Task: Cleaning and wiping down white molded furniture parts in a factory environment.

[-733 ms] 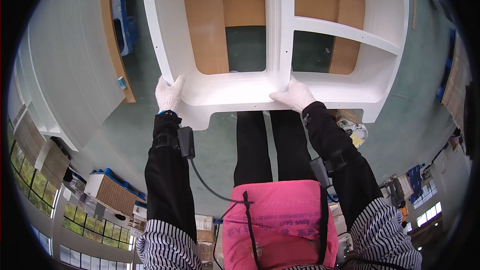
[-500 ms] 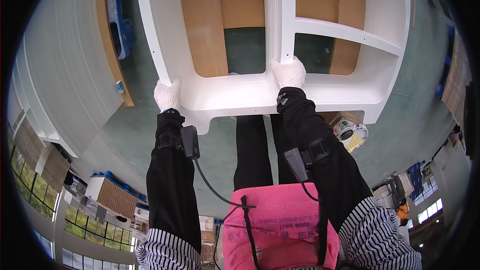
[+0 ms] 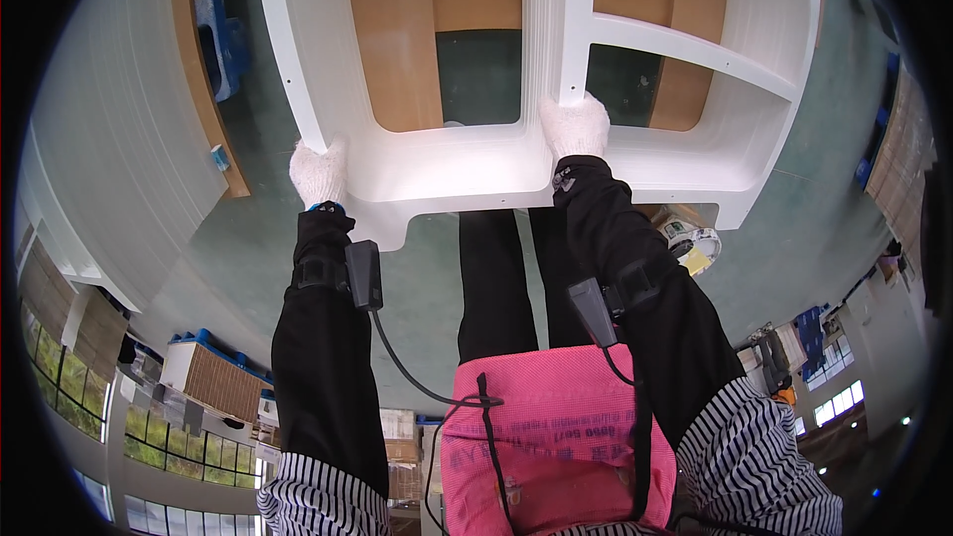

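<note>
Here the white shelf frame (image 3: pixel 467 164) lies flat over brown boards (image 3: pixel 397 40) above the green floor (image 3: pixel 794 238), right in front of the person. The gloved left hand (image 3: pixel 320 171) is curled over its near left corner; the gloved right hand (image 3: pixel 574 125) presses on the foot of the middle upright, though how far its fingers wrap I cannot tell. It looks stiff, bulky, smooth-painted and probably slippery; the thick near rail seems the safest grip.
</note>
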{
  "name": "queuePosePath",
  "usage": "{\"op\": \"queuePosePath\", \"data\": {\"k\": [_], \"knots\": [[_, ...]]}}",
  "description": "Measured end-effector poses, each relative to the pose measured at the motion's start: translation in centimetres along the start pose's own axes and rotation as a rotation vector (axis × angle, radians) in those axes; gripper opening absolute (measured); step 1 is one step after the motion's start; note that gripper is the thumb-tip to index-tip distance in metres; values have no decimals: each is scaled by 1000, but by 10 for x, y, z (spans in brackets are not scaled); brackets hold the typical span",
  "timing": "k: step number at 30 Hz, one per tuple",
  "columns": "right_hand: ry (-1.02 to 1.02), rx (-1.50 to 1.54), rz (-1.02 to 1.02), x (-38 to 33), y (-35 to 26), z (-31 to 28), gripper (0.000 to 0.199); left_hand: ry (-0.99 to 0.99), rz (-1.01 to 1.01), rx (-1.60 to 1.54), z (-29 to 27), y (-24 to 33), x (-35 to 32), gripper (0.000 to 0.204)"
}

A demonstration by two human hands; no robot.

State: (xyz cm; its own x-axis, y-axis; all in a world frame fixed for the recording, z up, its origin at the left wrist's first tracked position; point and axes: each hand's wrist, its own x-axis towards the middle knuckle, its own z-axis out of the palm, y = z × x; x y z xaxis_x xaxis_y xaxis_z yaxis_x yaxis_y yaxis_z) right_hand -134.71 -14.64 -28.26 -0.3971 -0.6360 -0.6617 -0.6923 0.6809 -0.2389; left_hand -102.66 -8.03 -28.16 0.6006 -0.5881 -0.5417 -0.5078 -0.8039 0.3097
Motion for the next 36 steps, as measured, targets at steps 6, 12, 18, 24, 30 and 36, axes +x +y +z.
{"op": "queuePosePath", "data": {"k": [6,12,18,24,30,36], "knots": [[-57,144,-2,-12,-8,-10,38,-5,49,22,-1,-20,10,39],[-3,84,69,-22,-6,-2,44,-23,15,-170,8,-46,25,37],[-74,193,135,-18,-3,-4,42,-90,7,-114,10,-48,29,43],[-118,185,163,-17,0,-8,43,-116,-22,-108,13,-49,29,45],[-99,229,47,-17,4,-11,47,-145,-54,-23,4,-55,40,47],[-402,-170,-178,-38,20,-81,59,-286,-19,-208,-49,-18,8,67]]}}
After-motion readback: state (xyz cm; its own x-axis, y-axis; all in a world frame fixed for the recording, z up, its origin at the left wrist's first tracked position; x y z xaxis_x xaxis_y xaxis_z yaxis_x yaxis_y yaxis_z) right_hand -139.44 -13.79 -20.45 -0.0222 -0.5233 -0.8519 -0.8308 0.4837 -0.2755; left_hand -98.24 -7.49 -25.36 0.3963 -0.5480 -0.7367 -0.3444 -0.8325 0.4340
